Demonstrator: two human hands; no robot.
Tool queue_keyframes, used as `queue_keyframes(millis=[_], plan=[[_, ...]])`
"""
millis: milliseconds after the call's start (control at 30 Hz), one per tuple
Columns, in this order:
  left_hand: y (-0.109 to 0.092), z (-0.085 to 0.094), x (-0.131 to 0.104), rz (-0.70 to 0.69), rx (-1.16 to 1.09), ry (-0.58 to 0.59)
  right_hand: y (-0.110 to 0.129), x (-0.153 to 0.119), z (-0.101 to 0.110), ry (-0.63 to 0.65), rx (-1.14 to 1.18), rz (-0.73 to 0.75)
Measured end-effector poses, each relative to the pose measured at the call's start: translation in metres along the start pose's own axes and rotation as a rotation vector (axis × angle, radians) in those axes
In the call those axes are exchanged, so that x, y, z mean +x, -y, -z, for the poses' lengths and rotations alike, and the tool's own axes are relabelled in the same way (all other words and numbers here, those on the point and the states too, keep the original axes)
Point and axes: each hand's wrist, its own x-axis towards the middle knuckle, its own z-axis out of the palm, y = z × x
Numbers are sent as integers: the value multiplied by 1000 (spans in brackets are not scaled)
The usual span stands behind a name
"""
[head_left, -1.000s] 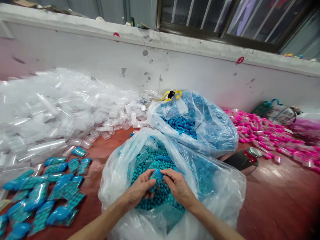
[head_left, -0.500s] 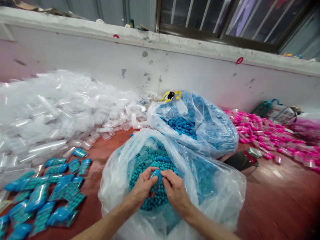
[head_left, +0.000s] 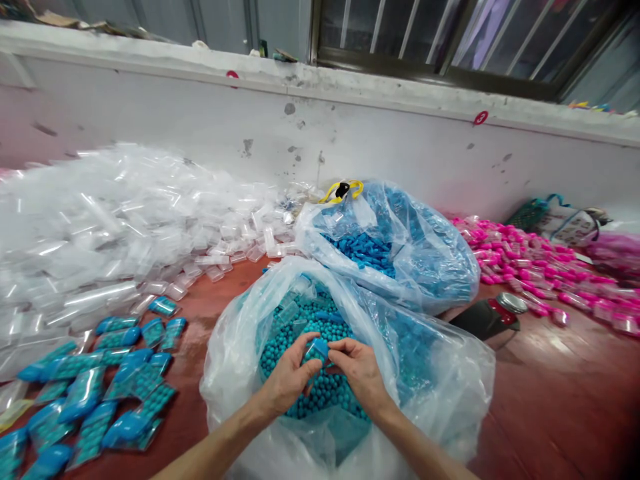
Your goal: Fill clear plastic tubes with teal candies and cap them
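Over an open plastic bag [head_left: 230, 347] of teal beads [head_left: 330, 393], my left hand [head_left: 293, 373] is closed round a small clear container with a blue cap [head_left: 318, 348]. Teal beads appear to show through its clear wall. My right hand [head_left: 361, 373] is closed, its thumb and forefinger pinched at the right edge of the blue cap. Part of the container is hidden behind my left fingers. Inside the bag, a clear empty container [head_left: 287, 313] and a blue cap [head_left: 327, 316] lie on the beads.
Filled blue-capped containers [head_left: 95, 393] lie at left before a large heap of clear containers [head_left: 125, 220]. Behind the bead bag stands another bag [head_left: 440, 260] with blue caps [head_left: 363, 250]. To the right are a dark jar [head_left: 493, 313] and pink-capped containers [head_left: 535, 267].
The view has shifted slightly. Both hands stay at the container over the beads; it has turned a little in my left hand, and my right fingers remain at the cap.
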Motion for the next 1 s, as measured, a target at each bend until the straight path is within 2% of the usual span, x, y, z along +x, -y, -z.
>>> queue_keyframes(millis=[67,200,267,400,500,567,733,800,867,933,1000], plan=[[-1,-2,0,-4,-4,-15,-1,-5,1,4,-99,71],[-7,-10,-1,57,-168,-86,3,-13,2,10,-369,399],[-8,-12,-2,56,-201,-109,5,-12,2,47,-403,434],[-9,-6,-3,0,-141,-164,10,-2,4,127,-282,223],[-12,1,-5,44,-67,-81,15,5,8,177,-139,41],[-14,4,-6,37,-10,-19,18,7,10,184,-90,-28],[-16,5,-8,-22,30,2,22,4,9,31,-178,98],[-18,6,-10,-11,-4,20,25,3,9,31,-174,78],[-20,9,-13,32,-90,97,31,4,13,146,-131,-2],[-23,11,-17,82,-181,194,37,5,17,316,-72,-61],[-26,11,-19,100,-196,251,41,7,20,427,-21,-89]])
